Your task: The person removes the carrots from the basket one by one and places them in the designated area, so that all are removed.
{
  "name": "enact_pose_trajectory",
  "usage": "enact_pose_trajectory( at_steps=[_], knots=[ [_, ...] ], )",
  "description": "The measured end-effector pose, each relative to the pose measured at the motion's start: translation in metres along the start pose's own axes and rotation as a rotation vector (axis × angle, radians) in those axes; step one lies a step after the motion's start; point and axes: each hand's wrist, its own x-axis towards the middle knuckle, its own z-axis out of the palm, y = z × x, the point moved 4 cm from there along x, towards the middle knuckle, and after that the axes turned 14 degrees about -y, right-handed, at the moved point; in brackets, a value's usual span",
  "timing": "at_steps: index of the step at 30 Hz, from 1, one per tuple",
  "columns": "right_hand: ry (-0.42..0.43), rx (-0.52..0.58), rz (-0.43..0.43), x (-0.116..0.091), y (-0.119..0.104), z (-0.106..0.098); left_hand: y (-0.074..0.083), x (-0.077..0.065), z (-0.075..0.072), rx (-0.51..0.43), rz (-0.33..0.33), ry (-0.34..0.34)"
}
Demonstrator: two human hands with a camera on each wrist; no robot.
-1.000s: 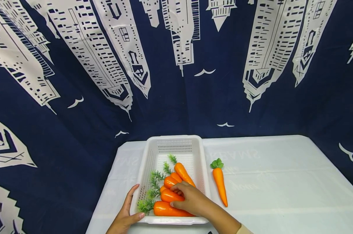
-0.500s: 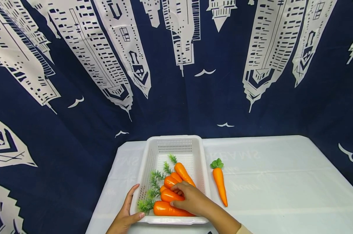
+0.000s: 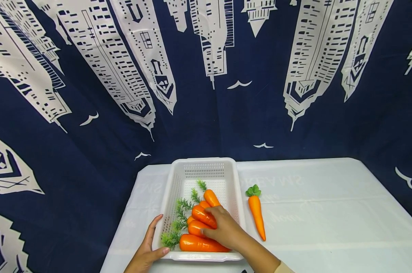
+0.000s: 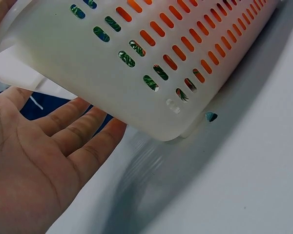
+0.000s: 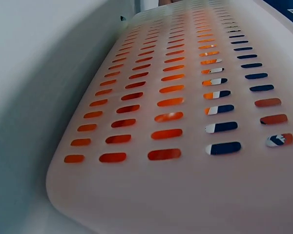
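A white plastic basket point(image 3: 207, 257) holds several orange carrots with green feathery tops, lying side by side. My left hand point(image 3: 147, 246) is at its near left corner, the thumb on the front rim and the fingers along the left side. In the left wrist view the straight fingers point(image 4: 83, 131) touch the slotted outer wall. Inside the basket my right hand point(image 3: 223, 227) is curled over a middle carrot point(image 3: 203, 216), fingers on its far side, thumb by the carrot below it. The right wrist view shows only the slotted basket wall point(image 5: 132, 190), not this hand.
One carrot point(image 3: 256, 216) with leafy green top lies alone on the white tablecloth point(image 3: 315, 212), right of the basket. Behind the table hangs a dark blue cloth point(image 3: 206, 125) printed with white buildings and birds. A small dark bit point(image 4: 211, 116) lies beside the basket.
My right hand has shifted slightly away from me, from the nearer carrots to the middle one, uncovering more orange. The left hand and the basket have stayed put.
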Motion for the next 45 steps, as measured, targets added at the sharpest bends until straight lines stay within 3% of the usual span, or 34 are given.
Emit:
enact_pose_trajectory(
  at_steps=[18, 45],
  knots=[
    [-0.071, -0.017, 0.103, 0.0028, 0.0029, 0.0045, -0.0012, 0.0012, -0.0010, 0.002, -0.026, 0.004],
    [-0.039, -0.004, 0.029, 0.0012, -0.0007, 0.0030, -0.0015, 0.0006, -0.0006, 0.002, -0.039, 0.012]
  ],
)
